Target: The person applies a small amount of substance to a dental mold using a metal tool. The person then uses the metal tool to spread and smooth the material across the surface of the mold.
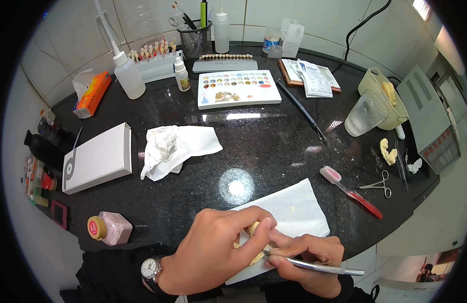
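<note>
My left hand [216, 245], with a watch [150, 268] at its wrist, is closed around a cream-coloured dental cast [257, 259]. Fingers cover much of the cast, so only parts of it show. In my right hand [314, 255] is a slim silver carving knife [329, 267], gripped like a pen. Its tip meets the cast, or lies very close to it; the fingers hide the exact contact. Beneath both hands a white paper napkin [299, 207] is spread on the dark counter, with small pale crumbs on it.
Right of the napkin lie a red toothbrush [351, 192], a small clamp [379, 185] and another cast piece [388, 151]. Farther off are a paint palette [238, 103], a brush [301, 111] and a plastic cup [365, 113]. A crumpled tissue [165, 146], white box [99, 159] and powder jar [114, 228] stand left.
</note>
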Demonstrator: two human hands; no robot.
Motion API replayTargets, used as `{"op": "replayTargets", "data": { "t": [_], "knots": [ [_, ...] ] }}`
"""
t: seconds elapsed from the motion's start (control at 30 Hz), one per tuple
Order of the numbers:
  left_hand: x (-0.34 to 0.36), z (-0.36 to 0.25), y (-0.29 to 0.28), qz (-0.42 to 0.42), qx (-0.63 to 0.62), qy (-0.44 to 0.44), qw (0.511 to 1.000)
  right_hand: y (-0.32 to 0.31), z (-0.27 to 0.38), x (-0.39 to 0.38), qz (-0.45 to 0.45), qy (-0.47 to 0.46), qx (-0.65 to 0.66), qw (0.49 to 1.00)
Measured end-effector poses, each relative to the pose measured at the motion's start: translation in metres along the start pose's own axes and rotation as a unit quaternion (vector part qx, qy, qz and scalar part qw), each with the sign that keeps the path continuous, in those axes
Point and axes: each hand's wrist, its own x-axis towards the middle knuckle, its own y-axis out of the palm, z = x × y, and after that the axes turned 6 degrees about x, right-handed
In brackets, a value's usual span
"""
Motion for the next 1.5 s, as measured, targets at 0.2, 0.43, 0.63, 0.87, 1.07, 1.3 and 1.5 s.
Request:
{"op": "replayTargets", "data": {
  "t": [0.2,0.43,0.63,0.87,1.07,1.3,1.5],
  "knots": [
    [0.000,-0.003,-0.002,-0.012,-0.015,0.027,0.999,0.004,-0.009,-0.009,-0.099,0.014,0.138,0.985],
    [0.000,-0.006,-0.004,-0.003,0.003,0.021,1.000,0.001,-0.010,-0.007,-0.079,-0.007,0.141,0.987],
    [-0.001,-0.004,-0.006,0.009,0.007,0.032,0.999,0.002,-0.009,-0.008,-0.092,-0.017,0.132,0.987],
    [0.001,-0.001,-0.007,0.031,-0.007,0.006,0.999,-0.001,-0.011,-0.010,-0.083,0.015,0.169,0.982],
    [0.000,-0.001,-0.006,0.015,0.003,0.021,1.000,0.000,-0.010,-0.009,-0.079,0.012,0.148,0.986],
    [0.000,-0.004,-0.005,0.002,-0.010,0.017,1.000,0.001,-0.009,-0.009,-0.087,0.019,0.156,0.984],
    [0.001,0.000,-0.005,0.023,-0.010,0.004,1.000,0.000,-0.010,-0.008,-0.081,0.014,0.146,0.986]
  ]
}}
